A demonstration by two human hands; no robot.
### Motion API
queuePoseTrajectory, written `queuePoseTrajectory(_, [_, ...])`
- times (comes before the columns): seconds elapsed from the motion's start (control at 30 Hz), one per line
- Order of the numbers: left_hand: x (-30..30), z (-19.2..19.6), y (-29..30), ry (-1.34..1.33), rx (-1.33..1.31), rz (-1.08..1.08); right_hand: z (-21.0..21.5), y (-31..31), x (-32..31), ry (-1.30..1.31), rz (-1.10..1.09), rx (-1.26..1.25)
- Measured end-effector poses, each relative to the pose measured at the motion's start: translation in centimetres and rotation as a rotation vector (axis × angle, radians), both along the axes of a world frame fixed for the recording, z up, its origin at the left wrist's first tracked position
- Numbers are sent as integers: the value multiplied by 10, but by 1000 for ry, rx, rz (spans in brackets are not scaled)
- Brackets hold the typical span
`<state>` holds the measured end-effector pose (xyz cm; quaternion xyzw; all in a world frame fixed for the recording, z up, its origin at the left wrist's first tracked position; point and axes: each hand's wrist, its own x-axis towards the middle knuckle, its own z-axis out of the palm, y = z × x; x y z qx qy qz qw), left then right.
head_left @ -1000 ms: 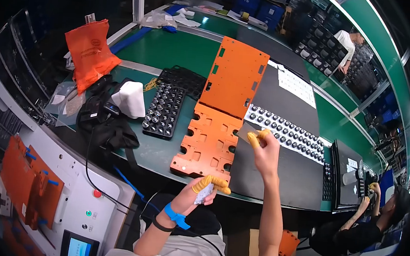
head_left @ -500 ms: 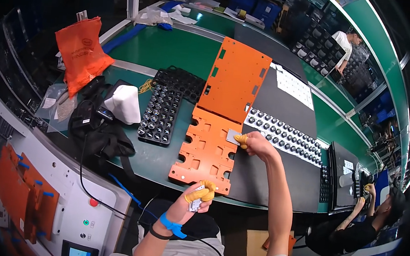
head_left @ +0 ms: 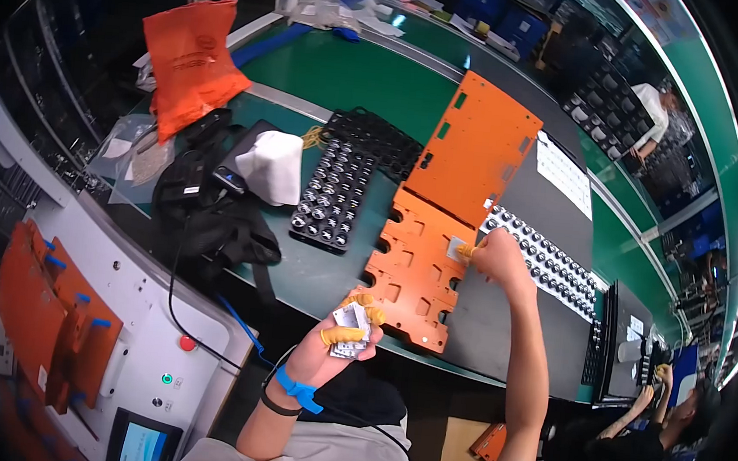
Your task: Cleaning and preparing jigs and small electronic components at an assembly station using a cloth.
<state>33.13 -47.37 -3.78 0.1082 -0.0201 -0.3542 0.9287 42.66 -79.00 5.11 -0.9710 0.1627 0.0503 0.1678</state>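
My left hand, with yellow finger cots and a blue wristband, is closed around a stack of small silver-grey plates, held just in front of the table edge. An orange fixture with several shaped pockets lies on the table, its flat orange lid opened to the far side. At the fixture's upper right lies one small grey plate. My right hand reaches there from the right, fingers pinched together with a yellow-covered fingertip at that plate's edge. Whether those fingers grip it is partly hidden.
A black tray of round shiny parts stands left of the fixture. More round parts stand in rows on white strips to the right. An orange bag, a white cloth-like cover and black straps lie at left. A co-worker sits at far right.
The view has shifted, so the table appears farther right. My left hand has turned, showing more of its plate stack. My right hand stays at the plate at the fixture's upper right, fingers turned down more.
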Motion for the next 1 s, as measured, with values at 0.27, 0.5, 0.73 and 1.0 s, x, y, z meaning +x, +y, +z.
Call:
queuePoseTrajectory(0.27, [3, 9, 21, -195, 262, 132, 2, 147, 25, -314, 407, 241])
queuePoseTrajectory(0.5, [11, 1, 34, -161, 290, 170, -30, 203, 47, -390, 398, 31])
queuePoseTrajectory(0.73, [19, 5, 49, -119, 263, 91, -37, 215, 58, -325, 431, -62])
queuePoseTrajectory(1.0, [20, 9, 41, -132, 317, 91, -32, 202, 42, -447, 374, 110])
